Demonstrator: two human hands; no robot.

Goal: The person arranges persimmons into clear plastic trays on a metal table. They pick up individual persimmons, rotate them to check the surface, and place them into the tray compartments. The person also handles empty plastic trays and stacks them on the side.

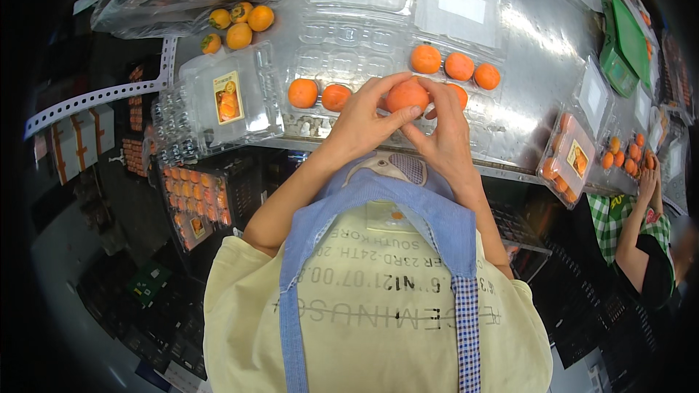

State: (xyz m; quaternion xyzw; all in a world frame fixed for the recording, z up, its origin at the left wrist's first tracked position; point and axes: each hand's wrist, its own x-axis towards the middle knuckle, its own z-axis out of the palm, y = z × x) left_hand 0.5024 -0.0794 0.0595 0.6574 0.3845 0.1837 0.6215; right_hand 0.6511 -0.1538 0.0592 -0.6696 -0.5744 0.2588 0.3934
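Observation:
An orange persimmon point(407, 97) is held between both hands above the near edge of the metal table. My left hand point(367, 112) grips it from the left, while the fingers and thumb of my right hand point(443, 123) curve around its right side. Two persimmons point(303, 93) sit in the near row of a clear plastic tray point(349, 60) to the left. Another clear tray on the right has three persimmons point(458, 66) in its far row; a nearer persimmon point(460, 96) is partly covered by my right hand. Attached lids point(461, 4) with white labels lie opened beyond the trays.
Loose yellowish persimmons point(239, 36) lie at the far left beside a plastic-lined crate point(180, 0). Stacked clear containers point(240, 98) stand at the left edge. To the right are a filled pack point(568, 158), a green scale point(622, 46) and a co-worker's hands point(649, 177).

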